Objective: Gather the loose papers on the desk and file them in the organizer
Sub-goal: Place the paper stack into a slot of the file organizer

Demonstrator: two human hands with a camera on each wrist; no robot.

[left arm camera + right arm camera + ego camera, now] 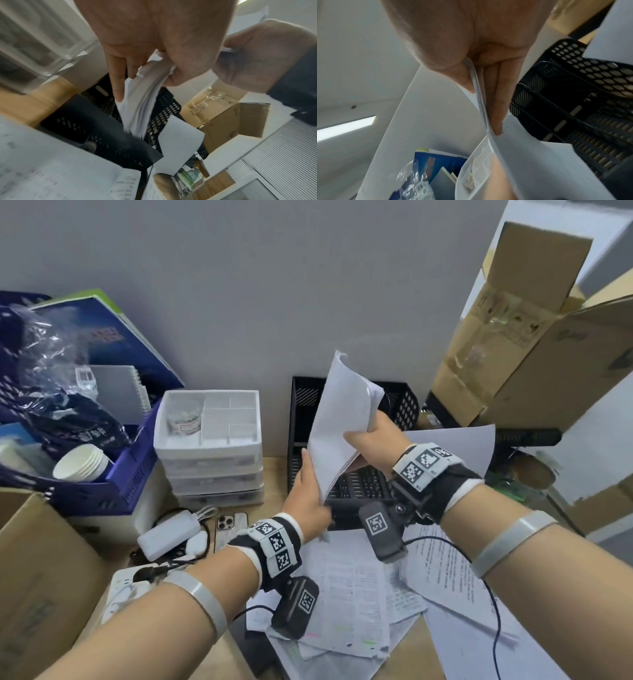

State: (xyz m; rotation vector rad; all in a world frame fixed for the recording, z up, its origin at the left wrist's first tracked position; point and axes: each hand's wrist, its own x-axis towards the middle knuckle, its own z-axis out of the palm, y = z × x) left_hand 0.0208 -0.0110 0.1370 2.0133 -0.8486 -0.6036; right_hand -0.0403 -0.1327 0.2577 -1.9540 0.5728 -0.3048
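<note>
A white sheaf of papers (339,419) stands nearly upright above the black mesh organizer (301,405) at the back of the desk. My left hand (310,498) holds its lower left edge between thumb and fingers. My right hand (371,440) pinches its right edge. In the left wrist view the sheaf of papers (137,105) points down toward the organizer (106,129). In the right wrist view my thumb and fingers (496,102) clamp the bent sheaf (419,121) beside the organizer slots (573,115). More printed loose papers (356,587) lie scattered on the desk near me.
White drawer unit (209,440) stands left of the organizer, with a blue crate (130,474) of clutter beyond it. A cardboard box (534,337) looms at the right, another box (37,570) at the near left. A phone (229,529) and charger (168,535) lie on the desk.
</note>
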